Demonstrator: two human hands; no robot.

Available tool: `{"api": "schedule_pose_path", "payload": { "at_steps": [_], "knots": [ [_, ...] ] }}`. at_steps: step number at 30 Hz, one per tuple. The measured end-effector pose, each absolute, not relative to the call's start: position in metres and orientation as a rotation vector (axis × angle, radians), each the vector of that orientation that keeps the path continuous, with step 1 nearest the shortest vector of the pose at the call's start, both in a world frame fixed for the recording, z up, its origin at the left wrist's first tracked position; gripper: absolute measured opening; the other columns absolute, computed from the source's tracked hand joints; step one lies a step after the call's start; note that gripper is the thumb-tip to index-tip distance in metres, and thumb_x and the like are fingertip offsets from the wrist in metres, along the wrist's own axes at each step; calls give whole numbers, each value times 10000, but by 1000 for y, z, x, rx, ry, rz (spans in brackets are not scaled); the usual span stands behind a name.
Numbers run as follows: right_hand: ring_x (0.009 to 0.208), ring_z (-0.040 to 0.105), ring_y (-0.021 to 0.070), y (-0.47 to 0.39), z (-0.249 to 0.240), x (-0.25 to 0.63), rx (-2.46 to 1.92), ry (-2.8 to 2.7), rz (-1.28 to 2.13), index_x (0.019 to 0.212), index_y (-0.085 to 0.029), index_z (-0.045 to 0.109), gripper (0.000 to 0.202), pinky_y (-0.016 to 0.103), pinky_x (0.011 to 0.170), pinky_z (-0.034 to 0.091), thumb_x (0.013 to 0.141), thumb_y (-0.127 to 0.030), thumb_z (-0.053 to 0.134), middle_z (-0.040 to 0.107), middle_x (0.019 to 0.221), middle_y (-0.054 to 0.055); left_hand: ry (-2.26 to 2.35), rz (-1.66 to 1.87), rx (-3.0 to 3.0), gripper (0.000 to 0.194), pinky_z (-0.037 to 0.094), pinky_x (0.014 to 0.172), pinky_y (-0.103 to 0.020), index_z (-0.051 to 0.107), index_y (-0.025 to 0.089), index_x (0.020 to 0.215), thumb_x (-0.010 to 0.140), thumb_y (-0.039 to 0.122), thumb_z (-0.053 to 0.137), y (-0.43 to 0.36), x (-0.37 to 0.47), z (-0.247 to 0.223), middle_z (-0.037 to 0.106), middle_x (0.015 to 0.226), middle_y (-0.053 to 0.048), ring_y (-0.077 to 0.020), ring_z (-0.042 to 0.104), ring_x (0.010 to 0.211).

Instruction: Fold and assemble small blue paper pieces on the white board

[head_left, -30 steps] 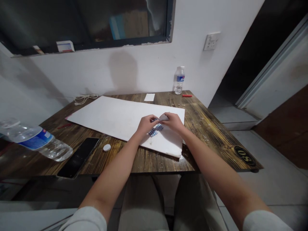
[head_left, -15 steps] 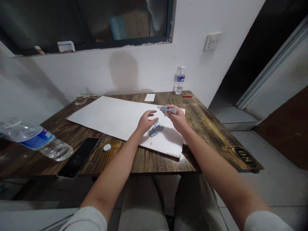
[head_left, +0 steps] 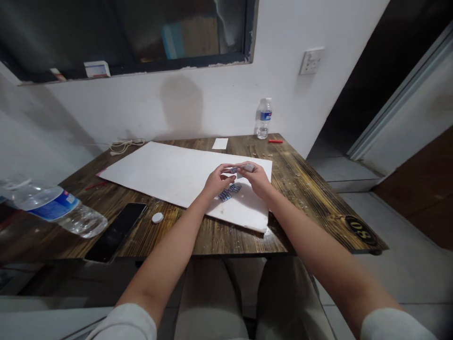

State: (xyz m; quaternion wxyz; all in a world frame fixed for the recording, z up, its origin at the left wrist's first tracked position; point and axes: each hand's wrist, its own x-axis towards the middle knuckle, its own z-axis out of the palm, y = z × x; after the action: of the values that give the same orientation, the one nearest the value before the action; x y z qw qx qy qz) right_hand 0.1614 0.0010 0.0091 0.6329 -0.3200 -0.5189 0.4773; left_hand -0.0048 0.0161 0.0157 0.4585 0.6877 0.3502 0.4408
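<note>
In the head view my right hand (head_left: 258, 178) is closed on a few small blue-and-white cards (head_left: 249, 167), whose pale faces show between the fingers. My left hand (head_left: 215, 183) meets it from the other side, its fingers curled at the left end of the same cards, the thumb underneath. Below both hands, more small cards with a blue pattern (head_left: 225, 194) lie overlapping on a white board (head_left: 170, 170). Part of that pile is hidden by my left thumb. What is printed on the cards is too small to read.
The board rests on a dark wooden table (head_left: 304, 203). To the left are a large plastic bottle (head_left: 56, 205) on its side, a phone (head_left: 115, 233) and a white cap (head_left: 157, 217). Farther back are a cable (head_left: 123, 145), a white paper (head_left: 220, 143), a small bottle (head_left: 264, 120) and a red pen (head_left: 275, 141).
My right hand has moved left and slightly down with the cards. My left hand has come right and closed at their edge. The pile on the board looks unmoved.
</note>
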Motion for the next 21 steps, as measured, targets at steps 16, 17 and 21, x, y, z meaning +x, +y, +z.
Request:
{"api": "schedule_pose_path", "payload": {
  "at_steps": [16,17,21],
  "knots": [
    [962,682,204,0,11,164,-755,-1133,1183,985,-221,681,487,389,920,513,621,-514,817,730,958,54,882,1211,1518,461,528,778,-346,602,160,1063,666,325,767,21,-9,19,697,984,-91,-213,679,926],
    [1018,671,211,-2,14,164,-734,-1126,1181,992,-224,682,479,392,946,499,638,-521,808,731,1005,64,847,1229,1518,503,526,811,-358,579,165,1102,661,312,771,20,-9,20,691,1046,-105,-220,670,974],
    [1142,626,215,-5,21,167,-696,-1151,1128,1024,-229,681,447,399,1023,439,723,-556,737,722,1105,79,727,1238,1558,581,487,938,-406,507,186,1201,677,265,745,17,-10,26,636,1230,-147,-242,623,1115]
  ]
}}
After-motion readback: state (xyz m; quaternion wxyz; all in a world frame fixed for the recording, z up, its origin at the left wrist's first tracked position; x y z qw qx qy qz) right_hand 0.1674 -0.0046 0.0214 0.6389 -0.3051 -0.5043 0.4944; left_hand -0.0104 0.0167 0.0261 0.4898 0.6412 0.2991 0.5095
